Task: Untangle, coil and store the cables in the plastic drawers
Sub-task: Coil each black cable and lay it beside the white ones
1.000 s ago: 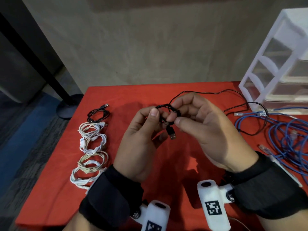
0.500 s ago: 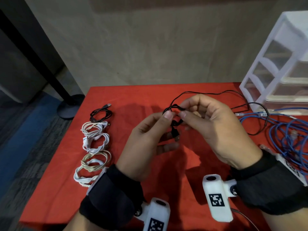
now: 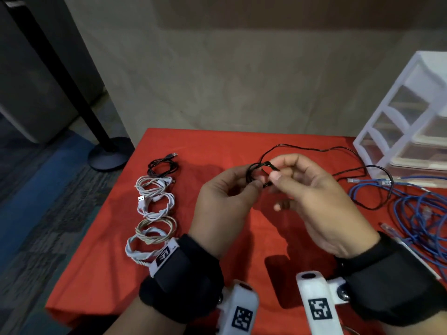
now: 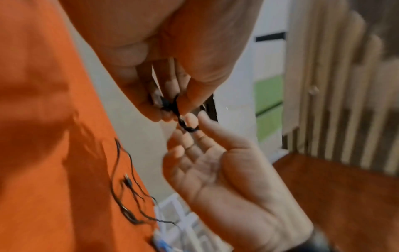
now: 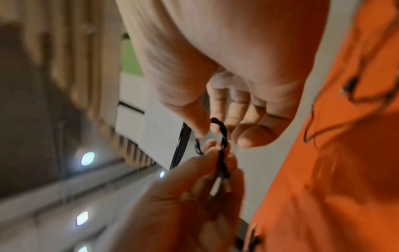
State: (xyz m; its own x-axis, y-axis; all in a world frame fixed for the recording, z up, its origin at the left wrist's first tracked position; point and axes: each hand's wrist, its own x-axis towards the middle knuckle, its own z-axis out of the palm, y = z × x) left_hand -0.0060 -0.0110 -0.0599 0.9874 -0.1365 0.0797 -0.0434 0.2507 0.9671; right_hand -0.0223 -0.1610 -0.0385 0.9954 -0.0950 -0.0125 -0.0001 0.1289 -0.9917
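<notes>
Wrist cameras aside, the nearest things are the two hands, raised above the red tablecloth (image 3: 242, 238). A small coil of the black cable (image 3: 256, 171) is pinched by the left hand (image 3: 225, 204) between thumb and fingers, and a twisted loop of the same cable is pinched at its top by the right hand (image 3: 312, 197); in the right wrist view the twist (image 5: 223, 153) is seen running from one set of fingertips to the other. Both grips are fingertip grips on a thin cord, so the coil could spring open if either pinch is eased before the end is tucked. If the wrap is pulled too tight, the cord could be kinked just behind its plug, though the plug is probably hidden by the fingers and its position cannot be confirmed.

Beyond the hands, the uncoiled tail (image 3: 314, 148) is laid across the cloth toward the heap of blue network cables (image 3: 411, 209). It appears to pass close to that heap, so a snag could be caused by drawing it in fast, and the blue cables dragged with it.

To the left, finished bundles are lined up: a black coil (image 3: 162, 165) and several white coils (image 3: 154, 197). Farthest right, the plastic drawers (image 3: 396, 131) are standing at the table's far corner; no cable can be seen inside them.
</notes>
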